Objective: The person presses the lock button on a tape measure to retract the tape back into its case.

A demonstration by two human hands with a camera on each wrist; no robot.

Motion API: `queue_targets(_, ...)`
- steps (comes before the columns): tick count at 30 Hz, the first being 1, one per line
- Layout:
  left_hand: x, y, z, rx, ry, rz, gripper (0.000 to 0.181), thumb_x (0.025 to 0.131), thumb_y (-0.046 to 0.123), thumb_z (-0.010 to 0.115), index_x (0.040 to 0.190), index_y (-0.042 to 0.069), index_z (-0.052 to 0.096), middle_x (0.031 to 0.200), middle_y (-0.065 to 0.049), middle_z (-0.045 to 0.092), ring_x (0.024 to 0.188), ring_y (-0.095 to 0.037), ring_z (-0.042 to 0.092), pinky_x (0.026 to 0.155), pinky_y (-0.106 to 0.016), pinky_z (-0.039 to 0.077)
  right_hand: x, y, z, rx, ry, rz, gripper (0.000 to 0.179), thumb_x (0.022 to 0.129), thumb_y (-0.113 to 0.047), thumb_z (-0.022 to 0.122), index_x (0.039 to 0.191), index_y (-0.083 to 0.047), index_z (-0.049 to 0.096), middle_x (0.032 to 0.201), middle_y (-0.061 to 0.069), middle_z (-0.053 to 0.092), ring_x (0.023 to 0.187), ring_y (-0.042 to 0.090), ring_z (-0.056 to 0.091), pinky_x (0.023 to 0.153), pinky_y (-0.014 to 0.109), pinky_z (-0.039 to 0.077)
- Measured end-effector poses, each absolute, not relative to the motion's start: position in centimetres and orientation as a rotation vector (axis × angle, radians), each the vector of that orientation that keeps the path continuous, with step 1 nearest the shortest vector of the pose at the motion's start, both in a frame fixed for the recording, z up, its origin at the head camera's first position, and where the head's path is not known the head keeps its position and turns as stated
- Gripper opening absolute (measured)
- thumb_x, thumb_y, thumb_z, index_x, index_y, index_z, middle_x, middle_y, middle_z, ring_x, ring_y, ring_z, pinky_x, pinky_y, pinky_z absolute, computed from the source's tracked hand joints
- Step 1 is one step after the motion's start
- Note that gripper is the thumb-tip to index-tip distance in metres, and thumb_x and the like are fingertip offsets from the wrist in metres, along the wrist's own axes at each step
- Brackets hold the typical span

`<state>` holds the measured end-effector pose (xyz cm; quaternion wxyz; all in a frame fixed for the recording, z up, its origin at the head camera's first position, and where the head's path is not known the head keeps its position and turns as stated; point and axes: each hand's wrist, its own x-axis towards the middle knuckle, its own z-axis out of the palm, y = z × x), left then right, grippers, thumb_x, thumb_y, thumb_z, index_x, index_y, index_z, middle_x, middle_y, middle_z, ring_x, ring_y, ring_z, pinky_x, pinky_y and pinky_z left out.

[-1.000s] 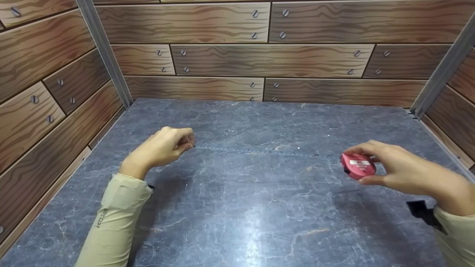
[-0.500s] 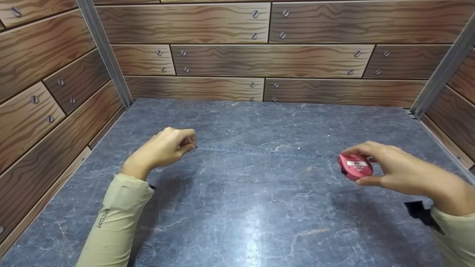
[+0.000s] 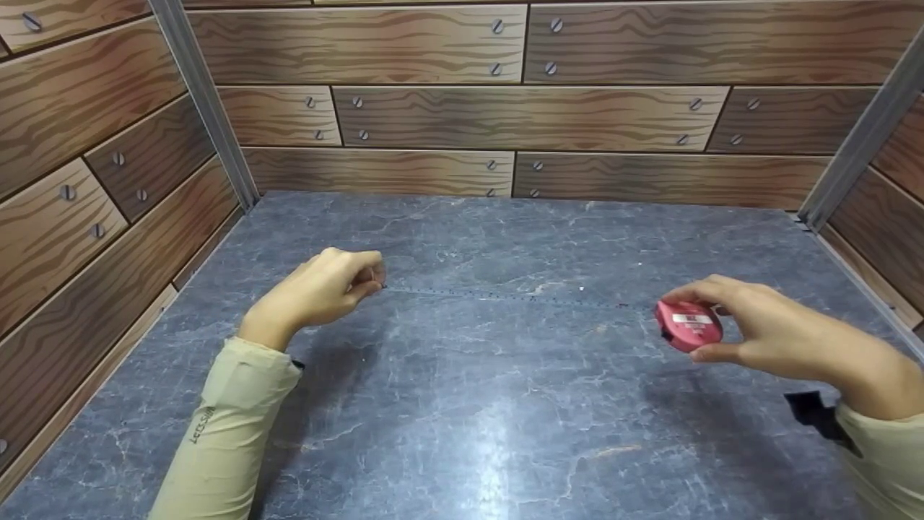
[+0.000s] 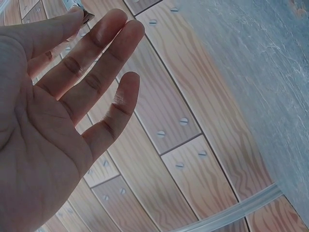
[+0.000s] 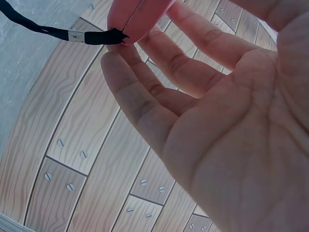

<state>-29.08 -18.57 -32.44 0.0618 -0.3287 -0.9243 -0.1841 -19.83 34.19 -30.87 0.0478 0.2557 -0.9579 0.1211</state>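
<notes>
A red tape measure (image 3: 689, 325) with a white label is held in my right hand (image 3: 765, 325), between thumb and fingers above the table. Its thin blade (image 3: 505, 295) stretches leftward across to my left hand (image 3: 317, 289), which pinches the end tip between thumb and index finger. In the left wrist view the metal end hook (image 4: 88, 17) pokes out past the thumb, while the other fingers (image 4: 104, 72) extend loosely. The right wrist view has the red case (image 5: 137, 19) at the fingertips, with a black wrist strap (image 5: 63, 35) hanging from it.
Beneath both hands lies a dark blue-grey marbled tabletop (image 3: 462, 404). Wood-patterned panels (image 3: 433, 115) enclose it at the back and sides, with grey metal posts (image 3: 209, 108) at the far corners.
My right hand has drifted slightly left with the tape measure. My left hand has shifted slightly right, still pinching the blade's end.
</notes>
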Motion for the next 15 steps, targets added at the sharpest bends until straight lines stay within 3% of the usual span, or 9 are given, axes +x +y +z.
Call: queue_targets(15,-28.93,-18.32,-32.31,-0.996,-2.798,-0.555,0.004,0.103,0.011,0.069,0.100,0.011,0.070,0.081,-0.004,0.071,0.068,-0.012,0.056,0.065,-0.034,0.050,-19.95,33.98,-30.95,0.790,-2.918,0.378,0.066,0.080,-0.019,0.095,0.139,-0.012,0.068,0.127,0.003,0.072,0.111,0.014,0.065,0.090,0.035,0.057)
